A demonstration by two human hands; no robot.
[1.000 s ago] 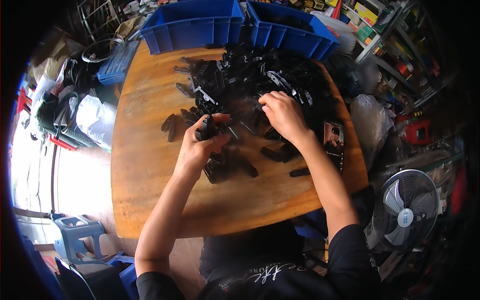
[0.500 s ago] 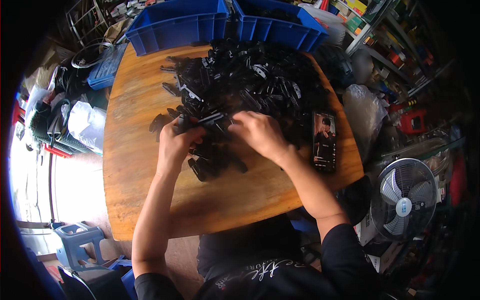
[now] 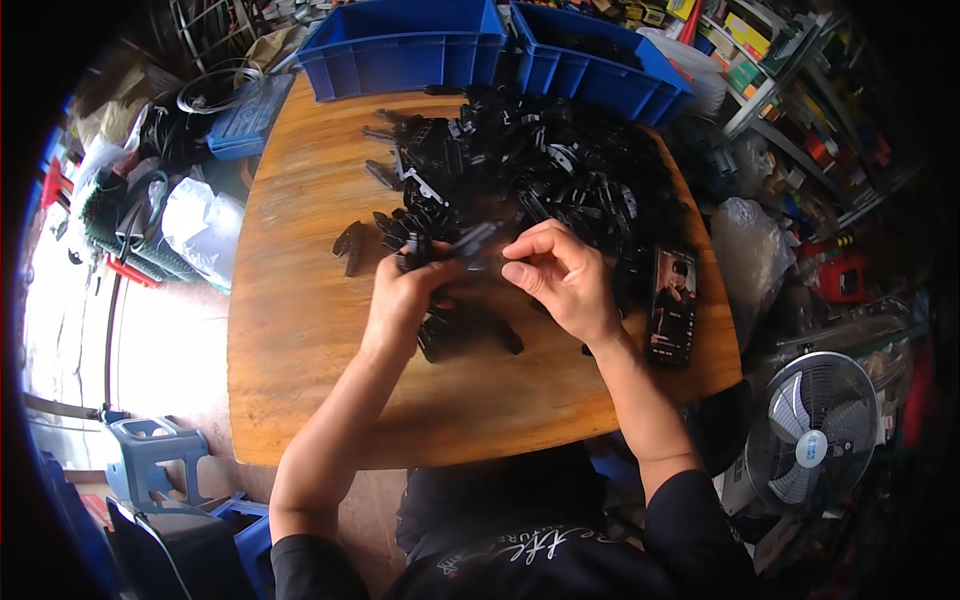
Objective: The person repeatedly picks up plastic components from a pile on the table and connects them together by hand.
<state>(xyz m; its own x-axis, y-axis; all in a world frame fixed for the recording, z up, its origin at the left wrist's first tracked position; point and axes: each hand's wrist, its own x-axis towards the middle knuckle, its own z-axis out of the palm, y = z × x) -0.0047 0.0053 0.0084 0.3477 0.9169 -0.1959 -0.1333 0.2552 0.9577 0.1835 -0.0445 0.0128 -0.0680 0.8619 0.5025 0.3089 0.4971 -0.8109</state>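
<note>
My left hand (image 3: 402, 292) is closed round a long dark plastic part (image 3: 478, 238), which sticks out to the right past the thumb and is blurred. Just to the right of its tip is my right hand (image 3: 568, 285), thumb and forefinger brought together in a pinch. Whatever is between those fingertips is too small to make out. Beyond both hands spreads a big heap of black plastic parts (image 3: 480, 155), some with grey metal strips. A few more black parts (image 3: 510, 338) lie below and between my hands, partly hidden by the left one.
Two blue bins, a left one (image 3: 405, 65) and a right one (image 3: 600, 85) with dark contents, stand at the far edge of the wooden table (image 3: 300, 400). A phone (image 3: 673, 305) lies at the right edge. On the right is a fan (image 3: 810, 445); at lower left, a blue-grey stool (image 3: 155, 450).
The whole view has shifted, so the table appears farther right. My right hand has turned and its thumb and forefinger now pinch beside the part. My left hand keeps its hold.
</note>
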